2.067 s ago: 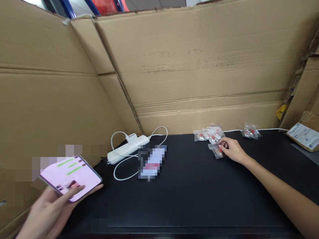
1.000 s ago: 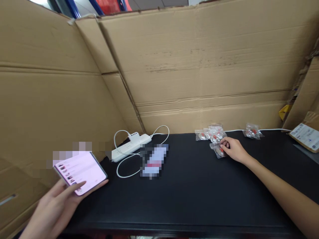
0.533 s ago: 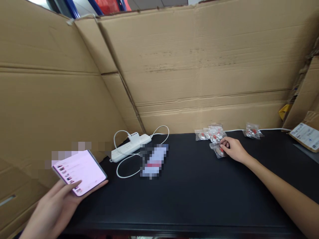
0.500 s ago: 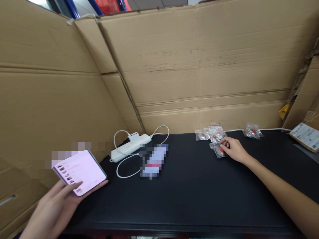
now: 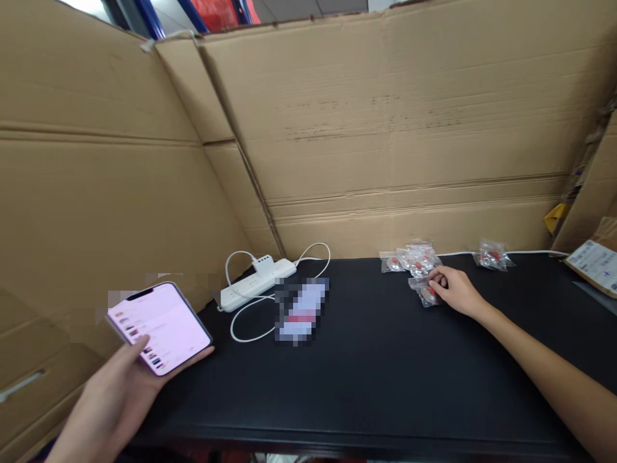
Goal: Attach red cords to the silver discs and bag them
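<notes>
My left hand holds a lit phone at the lower left, thumb resting on its screen. My right hand lies on the black table at the back right, fingers curled onto a small clear packet with red parts. Several more of these packets lie just behind it against the cardboard wall, and one packet sits apart to the right.
Cardboard sheets wall the table at the back and left. A white power strip with looped cables lies at the back left, a blurred flat object beside it. A labelled cardboard parcel sits at the far right.
The phone in my left hand has risen a little and its screen changed from a chat to a list. My right hand has stayed on the packet.
</notes>
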`<state>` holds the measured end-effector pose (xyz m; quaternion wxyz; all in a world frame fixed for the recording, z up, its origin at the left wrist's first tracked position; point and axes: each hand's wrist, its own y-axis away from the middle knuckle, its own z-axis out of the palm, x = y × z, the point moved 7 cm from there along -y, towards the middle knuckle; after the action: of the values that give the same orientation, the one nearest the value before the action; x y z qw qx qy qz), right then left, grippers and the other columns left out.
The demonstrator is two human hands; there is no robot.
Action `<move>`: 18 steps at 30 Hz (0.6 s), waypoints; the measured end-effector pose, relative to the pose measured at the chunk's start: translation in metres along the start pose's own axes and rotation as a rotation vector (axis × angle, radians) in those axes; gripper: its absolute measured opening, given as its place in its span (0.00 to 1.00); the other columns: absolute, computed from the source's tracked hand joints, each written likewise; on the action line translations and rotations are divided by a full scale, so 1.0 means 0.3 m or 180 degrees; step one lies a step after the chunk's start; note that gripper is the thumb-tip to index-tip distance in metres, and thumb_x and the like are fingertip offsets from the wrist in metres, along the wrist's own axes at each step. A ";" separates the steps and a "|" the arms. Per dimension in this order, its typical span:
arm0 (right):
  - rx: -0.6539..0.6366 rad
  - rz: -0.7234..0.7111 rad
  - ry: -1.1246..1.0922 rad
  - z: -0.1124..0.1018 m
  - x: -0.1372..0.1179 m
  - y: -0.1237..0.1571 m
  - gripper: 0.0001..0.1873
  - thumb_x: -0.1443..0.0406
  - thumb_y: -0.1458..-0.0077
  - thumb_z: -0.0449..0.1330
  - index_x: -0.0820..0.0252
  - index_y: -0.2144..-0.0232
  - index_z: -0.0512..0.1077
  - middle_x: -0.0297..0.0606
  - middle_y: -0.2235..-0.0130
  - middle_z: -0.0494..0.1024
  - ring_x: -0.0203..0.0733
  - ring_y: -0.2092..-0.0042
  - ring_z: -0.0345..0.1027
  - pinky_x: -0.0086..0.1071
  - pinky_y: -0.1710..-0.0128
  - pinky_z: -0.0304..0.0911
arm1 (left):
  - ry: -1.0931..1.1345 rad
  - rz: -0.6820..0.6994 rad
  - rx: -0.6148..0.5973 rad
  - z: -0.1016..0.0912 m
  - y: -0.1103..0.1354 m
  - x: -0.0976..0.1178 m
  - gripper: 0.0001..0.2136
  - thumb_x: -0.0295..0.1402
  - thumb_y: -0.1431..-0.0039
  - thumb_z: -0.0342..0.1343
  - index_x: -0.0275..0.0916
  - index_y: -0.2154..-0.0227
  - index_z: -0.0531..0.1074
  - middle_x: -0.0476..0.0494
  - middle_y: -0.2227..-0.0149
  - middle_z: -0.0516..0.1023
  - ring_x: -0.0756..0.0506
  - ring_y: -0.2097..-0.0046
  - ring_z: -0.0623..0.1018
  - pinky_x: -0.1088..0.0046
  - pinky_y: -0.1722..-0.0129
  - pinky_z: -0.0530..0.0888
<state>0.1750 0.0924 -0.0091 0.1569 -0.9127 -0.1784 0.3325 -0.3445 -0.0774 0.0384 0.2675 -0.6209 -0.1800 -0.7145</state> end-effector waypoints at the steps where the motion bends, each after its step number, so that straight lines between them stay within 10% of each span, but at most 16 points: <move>1: 0.0002 0.0003 -0.0006 0.000 0.000 0.000 0.07 0.64 0.48 0.54 0.59 0.68 0.72 0.36 0.71 0.76 0.40 0.69 0.69 0.32 0.66 0.63 | 0.0026 0.0051 -0.0062 0.002 -0.002 0.002 0.21 0.29 0.44 0.52 0.47 0.46 0.69 0.43 0.39 0.66 0.29 0.38 0.62 0.42 0.61 0.75; 18: 0.0016 0.0018 0.0001 -0.002 -0.001 0.000 0.07 0.64 0.48 0.55 0.59 0.69 0.71 0.36 0.72 0.75 0.40 0.69 0.68 0.31 0.66 0.62 | 0.0128 0.0149 -0.0054 -0.013 -0.023 -0.002 0.18 0.34 0.40 0.47 0.46 0.47 0.70 0.43 0.38 0.65 0.25 0.37 0.58 0.48 0.70 0.78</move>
<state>0.1752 0.0922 -0.0086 0.1582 -0.9129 -0.1750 0.3332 -0.3516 -0.0740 0.0376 0.2824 -0.6128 -0.1539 -0.7219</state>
